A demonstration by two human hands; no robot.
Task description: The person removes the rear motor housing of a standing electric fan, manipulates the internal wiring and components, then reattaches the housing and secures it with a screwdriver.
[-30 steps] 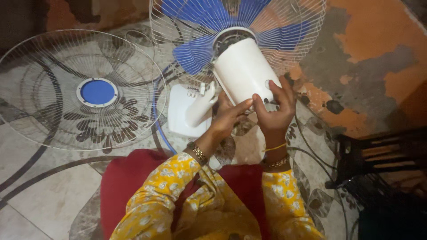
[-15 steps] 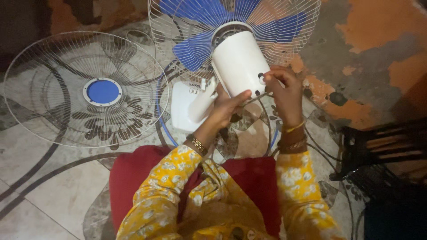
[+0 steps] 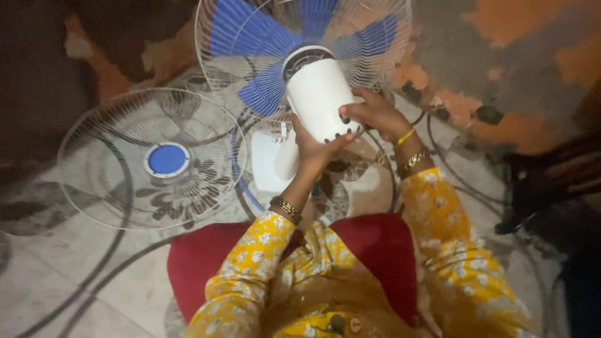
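Gripping white motor housing between both hands' fingers.

A white fan motor housing tilts toward the viewer, blue blades behind its wire guard.

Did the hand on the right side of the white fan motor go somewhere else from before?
Yes. The right hand climbed from the lower end of the white plastic fan motor housing up its right side, nearer the blue blades.
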